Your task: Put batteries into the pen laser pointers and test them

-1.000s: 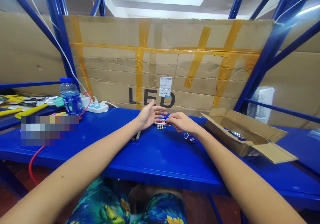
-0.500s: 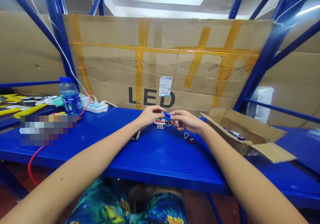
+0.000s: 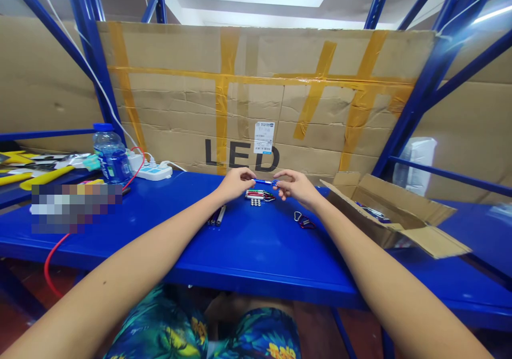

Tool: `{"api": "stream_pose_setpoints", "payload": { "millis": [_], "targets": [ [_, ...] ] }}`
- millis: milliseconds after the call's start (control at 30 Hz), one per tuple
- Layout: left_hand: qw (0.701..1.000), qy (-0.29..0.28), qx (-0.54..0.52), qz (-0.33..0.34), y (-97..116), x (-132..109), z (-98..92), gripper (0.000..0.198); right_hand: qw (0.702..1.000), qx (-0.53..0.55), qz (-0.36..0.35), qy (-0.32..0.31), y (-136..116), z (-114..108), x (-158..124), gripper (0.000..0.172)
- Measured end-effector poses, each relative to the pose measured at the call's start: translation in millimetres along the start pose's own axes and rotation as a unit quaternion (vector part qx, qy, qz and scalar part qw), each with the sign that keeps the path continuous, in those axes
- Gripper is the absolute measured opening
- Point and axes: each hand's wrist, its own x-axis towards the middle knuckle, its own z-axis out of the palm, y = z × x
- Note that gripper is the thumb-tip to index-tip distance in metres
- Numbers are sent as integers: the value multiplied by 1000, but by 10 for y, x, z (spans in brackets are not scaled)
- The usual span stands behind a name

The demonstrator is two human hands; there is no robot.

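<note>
My left hand (image 3: 239, 182) is closed in a pinch on the left end of a slim blue pen-shaped tube (image 3: 264, 182), which lies level above the table. My right hand (image 3: 293, 186) has its fingers curled around the right end, where a small clip or ring seems to hang. Just below lies a row of similar tubes (image 3: 259, 194) in green, red and silver. Several small silver button cells (image 3: 255, 202) sit in front of them. Near my left wrist are a few dark and silver tubes (image 3: 219, 216). Two carabiners (image 3: 304, 220), one silver and one dark red, lie by my right forearm.
An open cardboard box (image 3: 384, 215) with tubes inside stands at the right. At the left are a blue-capped bottle (image 3: 110, 156), a white power strip (image 3: 154, 171), a red cable (image 3: 50, 263) and yellow-handled tools (image 3: 48, 176). A large carton (image 3: 180, 108) walls off the back.
The blue tube has turned from slanted to nearly level. My hands have moved slightly apart, and the right hand's fingers have opened out a little, uncovering the row of tubes below.
</note>
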Motion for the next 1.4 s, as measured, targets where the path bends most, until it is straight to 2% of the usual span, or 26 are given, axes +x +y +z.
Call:
{"api": "stream_pose_setpoints", "payload": {
  "millis": [200, 333, 467, 633, 733, 933, 1233, 1400],
  "targets": [
    [996, 23, 78, 20, -83, 65, -47, 7, 997, -73, -7, 9, 94, -27, 109, 13],
    [996, 27, 81, 24, -146, 142, -71, 4, 984, -166, -47, 49, 195, -19, 230, 6],
    [994, 14, 104, 24, -259, 220, -96, 4, 956, -271, -89, 74, 281, 15, 315, 4],
    [987, 6, 157, 39, -373, 315, -137, 2, 904, -399, -127, 85, 278, 67, 330, 10],
    [979, -13, 198, 52, -397, 386, -141, 5, 884, -445, -115, 87, 266, 78, 342, 12],
    [969, -48, 238, 53, -446, 485, -76, 7, 868, -487, -74, 72, 334, 23, 420, 14],
    [954, -88, 287, 2, -496, 524, -33, 9, 843, -533, -36, 66, 374, 48, 491, 16],
    [946, -106, 304, -34, -481, 525, -44, 7, 840, -539, -21, 61, 397, 62, 502, 17]
  ]
}}
